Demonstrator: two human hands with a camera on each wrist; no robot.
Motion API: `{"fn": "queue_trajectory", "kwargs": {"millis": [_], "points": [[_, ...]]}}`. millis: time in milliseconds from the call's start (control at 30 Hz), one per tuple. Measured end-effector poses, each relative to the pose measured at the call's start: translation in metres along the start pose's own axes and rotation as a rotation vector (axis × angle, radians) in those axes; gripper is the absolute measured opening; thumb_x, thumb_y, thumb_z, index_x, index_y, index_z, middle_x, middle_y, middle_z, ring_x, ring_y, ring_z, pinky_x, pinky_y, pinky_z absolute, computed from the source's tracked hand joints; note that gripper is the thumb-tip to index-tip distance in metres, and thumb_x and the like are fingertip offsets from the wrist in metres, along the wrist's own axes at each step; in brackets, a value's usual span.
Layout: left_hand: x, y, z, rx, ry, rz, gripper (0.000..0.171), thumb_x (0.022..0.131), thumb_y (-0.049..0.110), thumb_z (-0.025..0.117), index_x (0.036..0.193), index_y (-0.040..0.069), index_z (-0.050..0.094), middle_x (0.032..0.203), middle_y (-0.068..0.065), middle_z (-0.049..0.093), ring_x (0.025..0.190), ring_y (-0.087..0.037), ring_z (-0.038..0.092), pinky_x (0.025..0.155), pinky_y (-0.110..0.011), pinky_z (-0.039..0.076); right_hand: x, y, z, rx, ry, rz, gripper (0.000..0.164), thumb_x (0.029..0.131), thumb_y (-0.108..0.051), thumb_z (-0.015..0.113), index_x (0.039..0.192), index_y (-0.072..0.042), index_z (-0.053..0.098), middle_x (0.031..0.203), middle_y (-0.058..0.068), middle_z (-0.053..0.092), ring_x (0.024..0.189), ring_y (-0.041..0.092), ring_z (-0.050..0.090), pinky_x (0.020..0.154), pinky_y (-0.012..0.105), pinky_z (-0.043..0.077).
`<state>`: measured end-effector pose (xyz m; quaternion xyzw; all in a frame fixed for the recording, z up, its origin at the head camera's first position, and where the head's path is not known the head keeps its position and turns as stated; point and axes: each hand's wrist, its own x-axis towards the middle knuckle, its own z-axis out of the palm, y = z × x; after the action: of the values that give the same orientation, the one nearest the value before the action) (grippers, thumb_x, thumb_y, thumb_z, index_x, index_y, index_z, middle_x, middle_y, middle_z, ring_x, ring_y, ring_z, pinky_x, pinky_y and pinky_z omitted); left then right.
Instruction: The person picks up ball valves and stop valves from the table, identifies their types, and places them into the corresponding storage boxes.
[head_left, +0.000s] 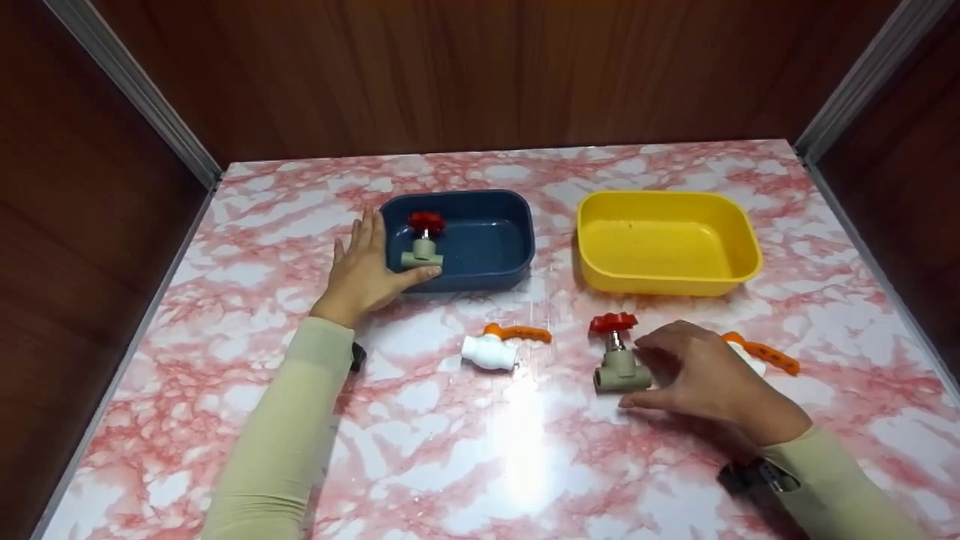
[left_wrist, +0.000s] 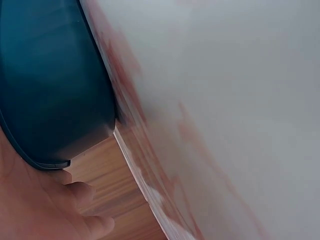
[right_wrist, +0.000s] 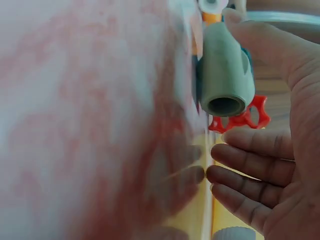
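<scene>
My left hand [head_left: 364,274] rests at the left end of the blue tray [head_left: 487,281], fingers extended along its side and thumb over the front rim. Inside that tray, near the thumb, sits a grey-green stop valve [head_left: 423,251] with a red wheel handle. Beside a second stop valve [head_left: 621,367], my right hand [head_left: 705,379] is spread, thumb near its pipe end and fingers apart. The right wrist view shows this valve's open pipe end [right_wrist: 225,105] between thumb and fingers, with a gap to the fingers.
A white ball valve [head_left: 489,352] with an orange lever lies between the hands. Another orange-levered valve [head_left: 765,356] is partly hidden behind my right hand. The yellow tray [head_left: 667,285] stands at the back right. Wooden panels [head_left: 487,75] wall in the marbled table [head_left: 420,450].
</scene>
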<state>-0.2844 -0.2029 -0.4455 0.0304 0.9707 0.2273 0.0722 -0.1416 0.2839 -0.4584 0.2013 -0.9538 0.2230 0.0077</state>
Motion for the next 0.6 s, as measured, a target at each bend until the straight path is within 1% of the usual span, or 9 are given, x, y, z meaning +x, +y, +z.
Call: {"fn": "queue_trajectory", "kwargs": {"millis": [167,300,433,600], "points": [[0.0,-0.001,0.0,0.005,0.004,0.008,0.153,0.089,0.101,0.065,0.186,0.009,-0.01,0.198,-0.014,-0.013,0.185,-0.043,-0.009,0.148,-0.071,-0.008,-0.001,-0.002,0.007,0.009,0.021,-0.004,0.084,0.073,-0.063,0.108,0.133,-0.01,0.083,0.125,0.006,0.082,0.114,0.026,0.074,0.101,0.056,0.065],[0.001,-0.001,0.0,0.004,0.011,0.011,0.153,0.089,0.102,0.065,0.186,0.009,-0.009,0.198,-0.014,-0.012,0.185,-0.043,-0.009,0.148,-0.071,-0.008,0.0,-0.006,0.01,0.02,0.037,0.0,0.081,0.075,-0.056,0.109,0.136,-0.008,0.083,0.128,0.007,0.08,0.113,0.025,0.072,0.099,0.054,0.064],[0.0,-0.001,0.001,0.005,0.011,0.012,0.153,0.089,0.101,0.065,0.186,0.009,-0.009,0.198,-0.015,-0.012,0.185,-0.043,-0.008,0.148,-0.071,-0.008,0.001,-0.007,0.014,0.033,0.049,-0.015,0.073,0.077,-0.044,0.109,0.136,-0.008,0.084,0.125,0.005,0.079,0.108,0.021,0.07,0.094,0.047,0.063],[-0.001,0.0,0.001,0.002,0.005,0.008,0.152,0.09,0.099,0.066,0.186,0.009,-0.009,0.198,-0.014,-0.012,0.185,-0.042,-0.01,0.149,-0.069,-0.008,0.003,-0.006,0.019,0.073,0.062,-0.059,0.061,0.078,-0.036,0.109,0.127,-0.008,0.086,0.115,0.0,0.079,0.101,0.015,0.069,0.088,0.037,0.062]]}}
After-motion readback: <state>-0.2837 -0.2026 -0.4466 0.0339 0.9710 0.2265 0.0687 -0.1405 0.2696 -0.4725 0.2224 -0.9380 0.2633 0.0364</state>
